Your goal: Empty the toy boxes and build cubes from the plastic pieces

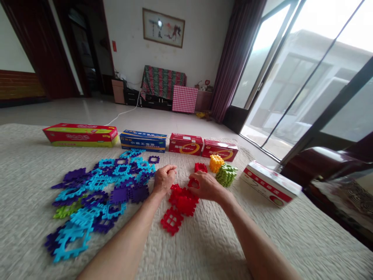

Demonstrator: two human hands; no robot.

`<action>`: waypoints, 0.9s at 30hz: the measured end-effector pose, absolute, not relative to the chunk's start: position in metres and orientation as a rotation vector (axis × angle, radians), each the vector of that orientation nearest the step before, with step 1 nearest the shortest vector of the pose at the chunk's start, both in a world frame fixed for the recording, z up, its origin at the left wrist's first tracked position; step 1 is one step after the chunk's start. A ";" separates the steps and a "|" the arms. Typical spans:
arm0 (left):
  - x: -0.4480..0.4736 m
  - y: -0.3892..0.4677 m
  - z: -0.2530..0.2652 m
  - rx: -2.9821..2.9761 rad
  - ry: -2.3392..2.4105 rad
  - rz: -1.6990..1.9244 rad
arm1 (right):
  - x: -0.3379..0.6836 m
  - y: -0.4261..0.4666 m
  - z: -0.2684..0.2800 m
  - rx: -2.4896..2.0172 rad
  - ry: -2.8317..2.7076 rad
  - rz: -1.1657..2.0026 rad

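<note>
My right hand (pixel 205 186) is closed on a red interlocking plastic tile (pixel 192 183), held just above the red pile. My left hand (pixel 165 179) is curled closed to the left of it, and the inside of its fingers is hidden. Between and below my hands lies a loose pile of red tiles (pixel 186 204), with a window-shaped red tile (pixel 171 221) at its near end. Just beyond my right hand stands a red stack (pixel 201 167). Next to it are a yellow stack (pixel 216 163) and a green stack (pixel 226 175) of similar tiles.
On the left a heap of blue and purple tiles (pixel 100 182) spreads over the quilted cover (pixel 204 249), with a green tile (pixel 68 210) among them. A red-green box (pixel 80 135), a blue box (pixel 143 141) and two red boxes (pixel 185 144) line the back. A white box (pixel 271 182) stands right.
</note>
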State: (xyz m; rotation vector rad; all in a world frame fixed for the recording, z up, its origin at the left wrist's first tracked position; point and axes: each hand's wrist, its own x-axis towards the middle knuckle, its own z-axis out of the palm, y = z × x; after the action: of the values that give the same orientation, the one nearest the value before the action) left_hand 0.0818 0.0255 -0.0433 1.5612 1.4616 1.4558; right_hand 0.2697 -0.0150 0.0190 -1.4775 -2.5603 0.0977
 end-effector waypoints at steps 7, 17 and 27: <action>0.082 0.025 -0.044 1.568 1.461 1.454 | 0.274 -0.013 0.023 -1.328 -2.365 0.215; 0.083 0.024 -0.041 1.556 1.475 1.448 | 0.269 -0.011 0.012 -1.340 -2.272 0.201; 0.081 0.026 -0.046 1.558 1.457 1.446 | 0.265 -0.012 0.007 -1.384 -2.426 0.161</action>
State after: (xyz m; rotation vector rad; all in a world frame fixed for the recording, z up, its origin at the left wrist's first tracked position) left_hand 0.0812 0.0261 -0.0455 1.5581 1.4571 1.4461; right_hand 0.2655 -0.0117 0.0075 -1.3835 -2.4262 0.1611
